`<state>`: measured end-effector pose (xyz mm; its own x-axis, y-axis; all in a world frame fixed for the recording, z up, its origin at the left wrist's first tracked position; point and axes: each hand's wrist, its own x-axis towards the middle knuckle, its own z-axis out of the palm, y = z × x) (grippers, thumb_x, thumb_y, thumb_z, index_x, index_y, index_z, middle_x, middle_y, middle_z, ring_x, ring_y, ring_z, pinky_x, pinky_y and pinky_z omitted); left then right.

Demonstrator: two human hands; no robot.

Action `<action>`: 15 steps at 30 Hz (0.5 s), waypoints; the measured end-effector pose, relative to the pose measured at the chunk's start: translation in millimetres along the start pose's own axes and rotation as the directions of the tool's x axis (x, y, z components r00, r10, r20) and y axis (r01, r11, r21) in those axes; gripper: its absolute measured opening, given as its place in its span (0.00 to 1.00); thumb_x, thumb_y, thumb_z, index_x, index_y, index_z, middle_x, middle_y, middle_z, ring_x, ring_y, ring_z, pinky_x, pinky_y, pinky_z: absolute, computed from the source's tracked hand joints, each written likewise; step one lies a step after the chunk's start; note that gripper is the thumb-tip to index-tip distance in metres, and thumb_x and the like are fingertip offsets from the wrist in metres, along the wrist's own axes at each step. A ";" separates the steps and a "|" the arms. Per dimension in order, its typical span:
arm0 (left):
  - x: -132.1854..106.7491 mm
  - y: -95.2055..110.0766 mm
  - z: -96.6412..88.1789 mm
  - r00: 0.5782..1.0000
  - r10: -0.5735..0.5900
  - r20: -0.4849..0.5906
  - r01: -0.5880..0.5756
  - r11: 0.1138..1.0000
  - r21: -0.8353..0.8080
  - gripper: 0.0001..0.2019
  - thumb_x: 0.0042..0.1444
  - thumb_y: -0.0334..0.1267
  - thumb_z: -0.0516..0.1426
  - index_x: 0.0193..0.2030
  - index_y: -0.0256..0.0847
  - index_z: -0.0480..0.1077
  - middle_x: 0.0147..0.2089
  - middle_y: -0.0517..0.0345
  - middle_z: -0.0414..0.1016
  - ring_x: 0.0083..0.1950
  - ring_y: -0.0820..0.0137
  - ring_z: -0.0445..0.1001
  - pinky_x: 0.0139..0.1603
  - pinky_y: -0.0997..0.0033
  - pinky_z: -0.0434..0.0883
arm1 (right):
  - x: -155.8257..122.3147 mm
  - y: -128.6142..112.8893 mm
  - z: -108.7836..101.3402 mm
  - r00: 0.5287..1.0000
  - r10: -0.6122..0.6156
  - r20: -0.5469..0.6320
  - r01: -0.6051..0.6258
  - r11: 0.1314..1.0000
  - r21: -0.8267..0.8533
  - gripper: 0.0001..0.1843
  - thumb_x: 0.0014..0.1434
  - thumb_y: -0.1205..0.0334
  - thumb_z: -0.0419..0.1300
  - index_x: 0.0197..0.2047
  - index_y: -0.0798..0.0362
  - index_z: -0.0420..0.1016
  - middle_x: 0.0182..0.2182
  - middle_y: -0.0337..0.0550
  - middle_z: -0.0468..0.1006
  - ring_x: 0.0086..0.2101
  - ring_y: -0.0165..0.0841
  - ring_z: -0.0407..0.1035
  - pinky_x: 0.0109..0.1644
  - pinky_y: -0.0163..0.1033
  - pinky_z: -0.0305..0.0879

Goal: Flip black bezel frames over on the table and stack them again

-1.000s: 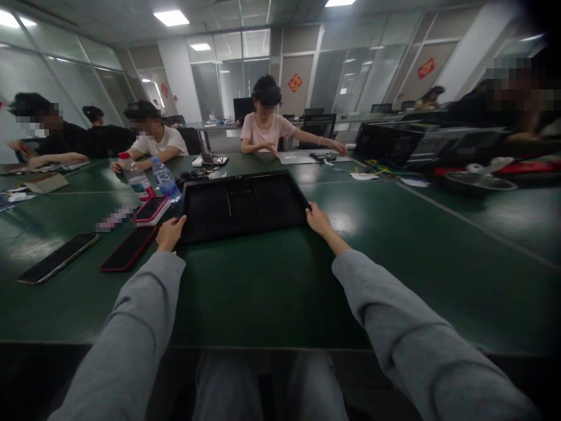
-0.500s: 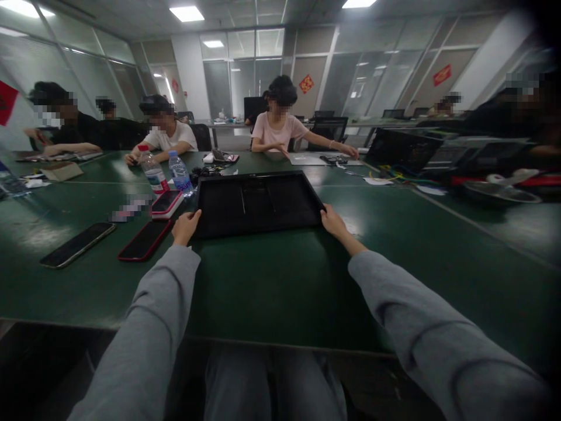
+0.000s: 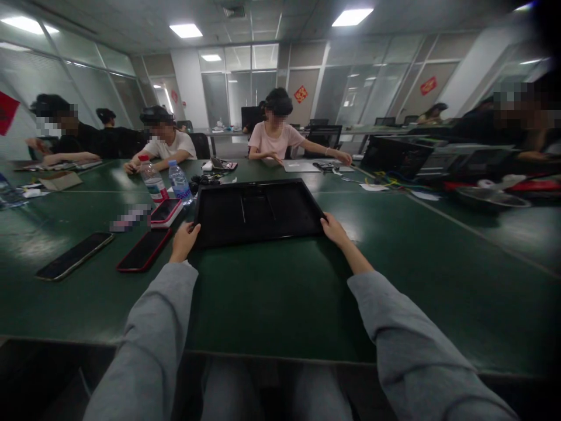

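Note:
A wide black monitor shell (image 3: 219, 213), shallow with a raised rim, lies on the green table (image 3: 280, 292) in front of me. Thin bright lines and a recessed block show in its middle. At its left edge my left hand (image 3: 186, 240) is closed on the rim, thumb on top. Gripping the opposite edge near the front corner is my right hand (image 3: 335, 229), also closed. The fingers under the rim are hidden on both sides. Just left of my left hand lies a phone with a red edge (image 3: 144, 250).
Another phone (image 3: 74, 256) lies further left. A pink-edged phone on a white box (image 3: 165, 213), a red-capped bottle (image 3: 153, 180) and a blue-capped bottle (image 3: 179, 182) stand by the shell's left side. Across the table sits a person in pink (image 3: 277, 135). A metal bowl (image 3: 493, 199) and cables lie right.
The view has tipped up slightly, so the table and everything on it appear lower. Both hands keep their hold on the monitor shell, which has hardly shifted on the table.

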<state>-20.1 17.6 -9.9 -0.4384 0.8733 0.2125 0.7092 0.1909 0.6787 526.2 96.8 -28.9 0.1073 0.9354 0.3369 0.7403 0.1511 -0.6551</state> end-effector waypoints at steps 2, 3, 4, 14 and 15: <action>0.4 1.8 -0.4 1.000 -0.024 0.005 0.024 0.999 0.025 0.28 0.63 0.54 0.55 0.63 0.38 0.71 0.60 0.42 0.77 0.61 0.56 0.74 0.59 0.61 0.69 | 2.1 5.4 0.6 1.000 -0.027 -0.009 0.027 0.999 0.019 0.25 0.64 0.56 0.50 0.60 0.55 0.69 0.57 0.57 0.75 0.58 0.48 0.69 0.63 0.57 0.64; 0.7 3.4 -0.8 0.999 -0.036 0.009 0.035 0.999 0.038 0.28 0.63 0.55 0.55 0.63 0.39 0.70 0.60 0.43 0.76 0.62 0.55 0.74 0.59 0.60 0.68 | 3.6 8.0 0.9 0.999 -0.043 -0.007 0.043 0.998 0.034 0.25 0.63 0.55 0.51 0.60 0.54 0.69 0.57 0.55 0.75 0.58 0.47 0.69 0.64 0.57 0.64; 1.1 5.2 -1.3 0.999 -0.044 0.013 0.044 0.998 0.049 0.29 0.63 0.56 0.55 0.64 0.39 0.70 0.60 0.43 0.76 0.62 0.55 0.73 0.59 0.60 0.68 | 5.2 10.5 1.3 0.998 -0.057 -0.001 0.057 0.997 0.051 0.25 0.63 0.53 0.53 0.60 0.53 0.70 0.56 0.54 0.76 0.57 0.47 0.70 0.64 0.57 0.64; 1.3 9.4 -2.3 0.999 -0.049 0.019 0.047 0.996 0.081 0.29 0.63 0.57 0.53 0.63 0.41 0.70 0.61 0.44 0.76 0.61 0.54 0.73 0.59 0.58 0.68 | 6.2 12.8 3.7 0.998 -0.057 0.008 0.057 0.998 0.020 0.27 0.63 0.55 0.51 0.62 0.54 0.68 0.59 0.56 0.74 0.59 0.47 0.68 0.64 0.57 0.63; 1.3 9.1 -2.3 0.999 -0.046 0.022 0.044 0.996 0.082 0.29 0.63 0.58 0.53 0.64 0.41 0.70 0.61 0.44 0.76 0.61 0.53 0.74 0.59 0.58 0.68 | 5.4 11.0 3.1 0.999 -0.051 0.008 0.051 0.999 0.018 0.26 0.63 0.55 0.51 0.62 0.54 0.68 0.59 0.56 0.74 0.59 0.47 0.68 0.64 0.57 0.64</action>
<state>-15.5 19.5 -1.9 -0.4588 0.8730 0.1657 0.7318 0.2654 0.6278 532.9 104.6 -36.4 0.0640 0.9290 0.3644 0.7330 0.2040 -0.6489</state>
